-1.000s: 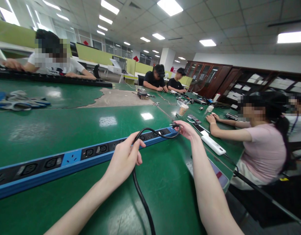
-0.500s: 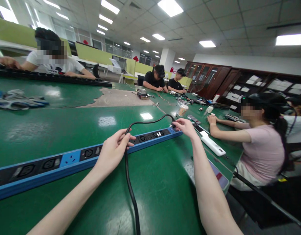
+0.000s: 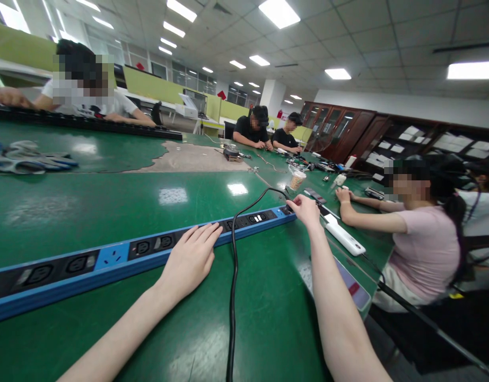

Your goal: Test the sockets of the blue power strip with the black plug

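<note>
A long blue-and-black power strip (image 3: 114,258) lies slantwise across the green table, its sockets facing up. My left hand (image 3: 192,259) rests flat over the strip's middle, fingers stretched out together, covering some sockets. At the strip's far right end, my right hand (image 3: 306,211) pinches the end of a black power cord (image 3: 233,276), where a dark plug sits at the end. Fingers partly hide that plug, so how deep it sits I cannot tell. From there the cord arches left, crosses over the strip and runs down toward me, just right of my left hand.
Right of my right arm lie a phone (image 3: 354,284) and a white handheld device (image 3: 346,236). Beyond stands a plastic cup (image 3: 297,179). Gloves (image 3: 25,159) lie far left, before a long black strip (image 3: 81,123). Several people sit around the table.
My left hand has let go of the cord and laid itself flat on the power strip. The cord has shifted right. My right hand has moved slightly right, still at the cord's end.
</note>
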